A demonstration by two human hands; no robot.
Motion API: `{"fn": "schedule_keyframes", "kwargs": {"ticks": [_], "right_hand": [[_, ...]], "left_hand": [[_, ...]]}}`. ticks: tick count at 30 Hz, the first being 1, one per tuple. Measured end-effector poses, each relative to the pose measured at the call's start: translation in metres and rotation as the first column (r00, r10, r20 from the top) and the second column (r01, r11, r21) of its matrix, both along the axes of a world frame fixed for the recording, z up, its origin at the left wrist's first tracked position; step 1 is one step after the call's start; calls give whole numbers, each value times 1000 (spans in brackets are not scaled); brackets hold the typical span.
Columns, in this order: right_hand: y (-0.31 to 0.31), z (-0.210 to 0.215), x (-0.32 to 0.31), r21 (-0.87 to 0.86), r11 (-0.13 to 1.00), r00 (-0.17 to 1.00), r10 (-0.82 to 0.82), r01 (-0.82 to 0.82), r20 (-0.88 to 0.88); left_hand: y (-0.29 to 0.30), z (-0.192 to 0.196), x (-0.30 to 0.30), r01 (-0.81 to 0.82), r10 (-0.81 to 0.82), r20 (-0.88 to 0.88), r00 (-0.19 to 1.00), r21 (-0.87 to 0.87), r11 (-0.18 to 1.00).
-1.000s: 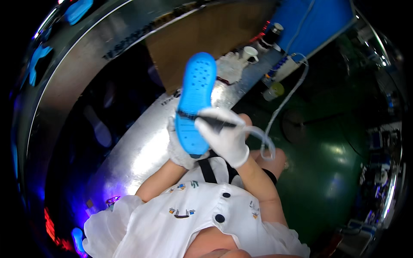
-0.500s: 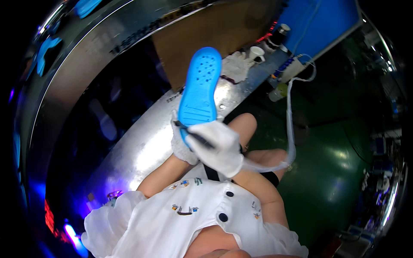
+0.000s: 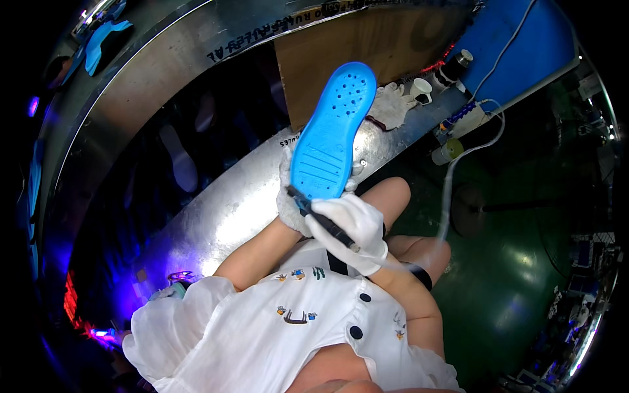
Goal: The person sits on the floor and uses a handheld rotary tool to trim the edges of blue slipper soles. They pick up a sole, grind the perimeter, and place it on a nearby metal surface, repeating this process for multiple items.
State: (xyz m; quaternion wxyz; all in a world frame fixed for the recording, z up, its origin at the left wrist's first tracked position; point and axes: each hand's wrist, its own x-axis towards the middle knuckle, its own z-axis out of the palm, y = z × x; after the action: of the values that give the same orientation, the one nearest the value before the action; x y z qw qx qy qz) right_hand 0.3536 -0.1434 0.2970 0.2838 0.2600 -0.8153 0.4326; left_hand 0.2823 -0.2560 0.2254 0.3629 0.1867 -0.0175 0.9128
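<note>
My gloved left hand [image 3: 288, 206] grips the heel of the blue shoe sole [image 3: 333, 134], held up above the metal surface [image 3: 216, 216] near its front edge. My gloved right hand [image 3: 350, 229] clenches a dark pen-like tool [image 3: 319, 219], tip touching the sole's heel.

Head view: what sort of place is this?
Likely a shoe factory workstation: a bright blue perforated rubber shoe sole held over a long shiny metal bench, with more pale soles lying in the dark trough.
</note>
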Motion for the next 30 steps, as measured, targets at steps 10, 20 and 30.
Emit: {"fn": "schedule_keyframes", "kwargs": {"ticks": [10,20,30], "right_hand": [[6,4,5,-200,980,946,86,-23,312],[19,1,-1,-115,993,952,74,-42,298],[21,7,8,153,969,972,167,-193,164]], "left_hand": [[-16,5,-8,-225,237,-19,971,-401,888],[-40,14,-37,127,-146,8,989,-539,833],[-60,-10,-68,-183,-77,-276,958,-796,577]]}}
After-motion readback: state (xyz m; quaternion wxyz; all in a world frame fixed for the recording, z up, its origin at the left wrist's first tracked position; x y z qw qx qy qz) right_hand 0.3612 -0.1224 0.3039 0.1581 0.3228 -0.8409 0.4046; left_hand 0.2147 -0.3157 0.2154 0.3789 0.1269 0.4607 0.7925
